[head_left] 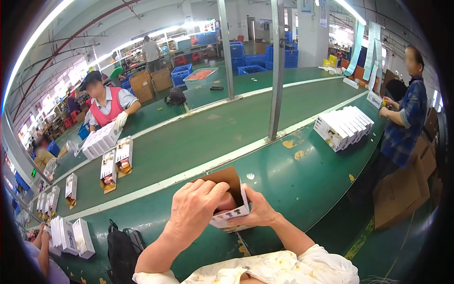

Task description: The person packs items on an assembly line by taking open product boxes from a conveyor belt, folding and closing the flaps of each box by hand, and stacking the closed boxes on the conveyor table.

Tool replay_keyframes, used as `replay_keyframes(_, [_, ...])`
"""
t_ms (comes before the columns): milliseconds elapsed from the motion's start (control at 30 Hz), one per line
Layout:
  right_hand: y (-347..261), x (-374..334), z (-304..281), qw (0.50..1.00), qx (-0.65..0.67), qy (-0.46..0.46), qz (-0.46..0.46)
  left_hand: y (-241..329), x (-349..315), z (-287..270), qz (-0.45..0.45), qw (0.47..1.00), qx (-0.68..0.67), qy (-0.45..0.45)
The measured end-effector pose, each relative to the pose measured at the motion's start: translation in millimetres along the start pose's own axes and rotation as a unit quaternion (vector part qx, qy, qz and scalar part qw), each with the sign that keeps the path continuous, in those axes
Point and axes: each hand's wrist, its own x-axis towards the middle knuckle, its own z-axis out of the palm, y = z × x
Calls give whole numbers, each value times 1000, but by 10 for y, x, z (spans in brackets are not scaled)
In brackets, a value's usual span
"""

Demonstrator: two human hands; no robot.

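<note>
Just in front of me is an open white printed carton (231,216) with a brown inside and a raised flap. My right hand (259,208) grips its right side, thumb at the rim and fingers beneath. A smooth, rounded pink object (226,202) shows inside the opening; its exact kind cannot be made out. My left hand (195,206) curls over the carton's left side, its closed fingers reaching in against the pink object. The fingertips are hidden.
A green conveyor (213,125) runs beyond my green worktable (302,184). White cartons stand in a row (344,128) at right. Across the belt, a gloved person handles stacked cartons (101,141). Open cartons (108,171) lie on the belt. A black bag (122,251) sits left; metal posts (276,71) rise ahead.
</note>
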Motion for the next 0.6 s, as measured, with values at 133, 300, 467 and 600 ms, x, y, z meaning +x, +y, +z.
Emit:
replay_keyframes(133, [97, 13, 4, 997, 69, 39, -5, 25, -75, 163, 22, 990, 27, 137])
replay_keyframes(300, [232, 67, -7, 994, 103, 31, 28, 59, -347, 819, -194, 754, -491, 391])
replay_keyframes(467, [157, 80, 237, 904, 407, 127, 4, 270, -508, 1113, -288, 577, -715, 269])
replay_keyframes(600, [-295, 137, 233, 925, 355, 111, 77, 245, -509, 917, -274, 579, -728, 246])
